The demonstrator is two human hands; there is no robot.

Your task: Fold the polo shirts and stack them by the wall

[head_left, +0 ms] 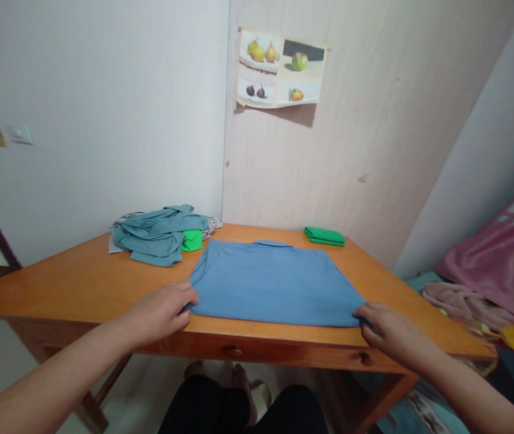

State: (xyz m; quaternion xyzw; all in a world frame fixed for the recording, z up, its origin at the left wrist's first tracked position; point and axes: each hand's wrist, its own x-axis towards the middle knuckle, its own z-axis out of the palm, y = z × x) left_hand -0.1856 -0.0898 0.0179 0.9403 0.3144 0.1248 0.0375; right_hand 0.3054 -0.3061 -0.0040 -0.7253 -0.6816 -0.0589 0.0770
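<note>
A blue polo shirt point(272, 280) lies flat on the wooden table point(80, 283), collar toward the wall, sides folded in. My left hand point(161, 313) pinches its near left corner, fingers closed on the cloth. At the near right corner my right hand point(388, 328) grips the hem in the same way.
A heap of teal-blue clothes point(157, 235) with a bright green piece point(192, 240) sits at the table's back left. A folded green garment point(324, 235) lies at the back right. Fruit pictures point(279, 69) hang on the wall. Pink bedding point(496, 265) is at the right.
</note>
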